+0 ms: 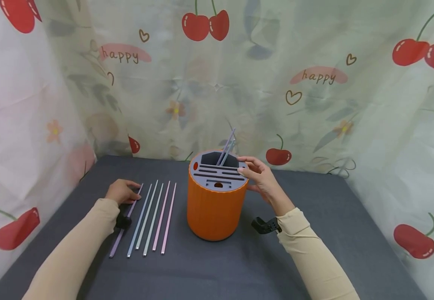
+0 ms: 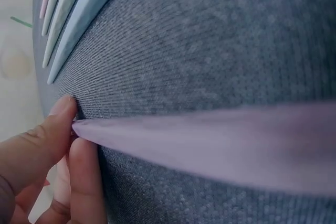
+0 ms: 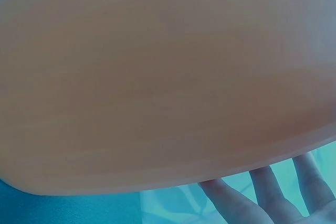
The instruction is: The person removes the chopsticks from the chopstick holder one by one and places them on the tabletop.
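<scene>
From the head view, an orange ribbed holder [image 1: 215, 208] stands upright on the dark grey table [image 1: 314, 250], its grey slotted top [image 1: 217, 168] facing up with two pale sticks [image 1: 227, 148] leaning in the rear opening. The right hand [image 1: 262, 177] rests against the holder's upper right rim, fingers gently bent along the top edge and gripping nothing. To the left lie six thin sticks side by side: a purple stick [image 1: 124, 227] outermost, then pale blue and green ones [image 1: 144, 221], then pink ones [image 1: 164, 218]. The left hand [image 1: 121, 191] sits at the far end of the purple stick, fingers curled onto it.

In the left wrist view, thumb and fingertips [image 2: 58, 129] pinch the pointed tip of the purple stick [image 2: 220, 148], which lies flat on the grey cloth; the other sticks [image 2: 73, 9] lie well apart above.

In the right wrist view, the holder's orange wall [image 3: 157, 77] fills the picture, with straight fingers [image 3: 262, 192] showing below it.
</scene>
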Demonstrator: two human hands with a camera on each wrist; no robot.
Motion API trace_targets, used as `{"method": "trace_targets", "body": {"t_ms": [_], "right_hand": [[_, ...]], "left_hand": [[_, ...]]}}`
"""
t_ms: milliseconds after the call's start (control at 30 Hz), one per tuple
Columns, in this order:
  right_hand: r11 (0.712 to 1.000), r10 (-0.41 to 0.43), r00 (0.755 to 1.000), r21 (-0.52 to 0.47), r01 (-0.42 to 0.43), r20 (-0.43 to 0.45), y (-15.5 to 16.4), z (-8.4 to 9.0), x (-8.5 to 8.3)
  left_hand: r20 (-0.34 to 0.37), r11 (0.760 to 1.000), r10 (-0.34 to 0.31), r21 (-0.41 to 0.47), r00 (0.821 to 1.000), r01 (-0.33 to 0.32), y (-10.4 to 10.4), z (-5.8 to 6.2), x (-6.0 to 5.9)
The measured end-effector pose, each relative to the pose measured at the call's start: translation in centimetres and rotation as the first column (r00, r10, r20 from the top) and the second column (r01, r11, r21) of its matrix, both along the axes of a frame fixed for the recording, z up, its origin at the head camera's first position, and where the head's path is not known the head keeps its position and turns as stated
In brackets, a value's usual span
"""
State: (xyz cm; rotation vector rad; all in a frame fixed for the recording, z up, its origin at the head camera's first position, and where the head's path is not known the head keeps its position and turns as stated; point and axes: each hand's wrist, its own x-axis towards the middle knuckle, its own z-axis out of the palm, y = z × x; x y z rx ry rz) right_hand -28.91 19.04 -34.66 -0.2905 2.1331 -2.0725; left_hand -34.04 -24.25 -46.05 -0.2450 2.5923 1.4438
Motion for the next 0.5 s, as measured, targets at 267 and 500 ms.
{"method": "trace_targets", "body": {"t_ms": [267,500], "right_hand": [[1.0,0.004,1.0,-0.003,-0.004,-0.002,0.03,-0.06,-0.02],[1.0,0.008,1.0,-0.006,-0.008,-0.005,0.02,-0.08,-0.04]], "left_hand": [[0.006,0.997,0.044,-0.071,0.999,-0.044,0.65,0.63,0.22],[0.025,0.997,0.04,-0.072,0.999,-0.038,0.64,0.69,0.17]]}}
